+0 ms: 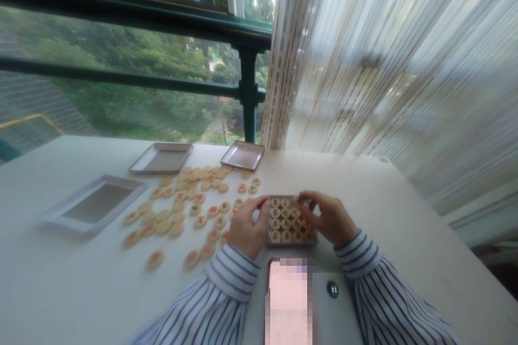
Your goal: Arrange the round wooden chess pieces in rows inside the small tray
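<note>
A small square box point(292, 245) sits on the table in front of me, filled with rows of round wooden Chinese chess pieces point(286, 224) marked with black characters. My left hand point(250, 227) is closed on the box's left side, thumb and fingers at its edge. Over the far right corner of the box, my right hand point(332, 220) pinches one chess piece point(298, 200), partly hidden by the fingers. Left of the box lie many loose chess pieces point(213, 211), some with red characters, some with black, others blank side up. My left hand covers a few of them.
Three shallow trays or lids stand beyond and left of the pieces: a large pale one point(67, 220), a middle one point(137, 168) and a small one point(229, 163). A phone point(289, 302) and a small dark round device point(333, 289) lie nearest me. Railing and curtain border the white table point(404, 242).
</note>
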Available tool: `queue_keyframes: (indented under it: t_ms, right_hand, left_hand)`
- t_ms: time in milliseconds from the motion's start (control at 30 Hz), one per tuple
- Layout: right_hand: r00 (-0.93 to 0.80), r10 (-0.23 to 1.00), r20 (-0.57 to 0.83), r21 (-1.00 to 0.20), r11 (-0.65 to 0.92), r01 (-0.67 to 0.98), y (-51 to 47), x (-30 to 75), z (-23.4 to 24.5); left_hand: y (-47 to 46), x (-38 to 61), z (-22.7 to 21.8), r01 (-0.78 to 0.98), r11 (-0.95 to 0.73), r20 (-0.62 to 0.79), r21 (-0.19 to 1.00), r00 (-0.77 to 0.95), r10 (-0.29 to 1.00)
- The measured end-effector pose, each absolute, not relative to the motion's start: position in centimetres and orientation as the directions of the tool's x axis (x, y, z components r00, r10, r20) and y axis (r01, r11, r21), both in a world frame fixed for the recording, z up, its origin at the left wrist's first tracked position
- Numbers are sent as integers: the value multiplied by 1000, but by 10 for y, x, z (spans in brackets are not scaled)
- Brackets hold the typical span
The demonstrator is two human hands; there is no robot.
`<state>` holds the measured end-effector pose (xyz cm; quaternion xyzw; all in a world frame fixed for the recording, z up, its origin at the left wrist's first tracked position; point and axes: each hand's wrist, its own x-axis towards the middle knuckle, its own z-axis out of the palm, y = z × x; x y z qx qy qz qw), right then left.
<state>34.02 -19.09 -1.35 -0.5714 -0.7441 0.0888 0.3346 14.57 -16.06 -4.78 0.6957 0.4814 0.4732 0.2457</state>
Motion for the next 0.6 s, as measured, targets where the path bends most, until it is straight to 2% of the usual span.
queue_keyframes:
  t_ms: [100,367,600]
  right_hand:
    - [-136,930,342,-499,302,812,-184,346,-12]
    - [-210,960,187,-342,264,902,-165,349,-11]
    - [-194,975,108,-234,215,948,-161,344,-12]
  left_hand:
    - [-159,146,-50,459,-412,412,787,105,905]
    - [-158,147,-55,470,-404,395,785,122,910]
    - [-158,146,-56,473,-411,401,779,129,907]
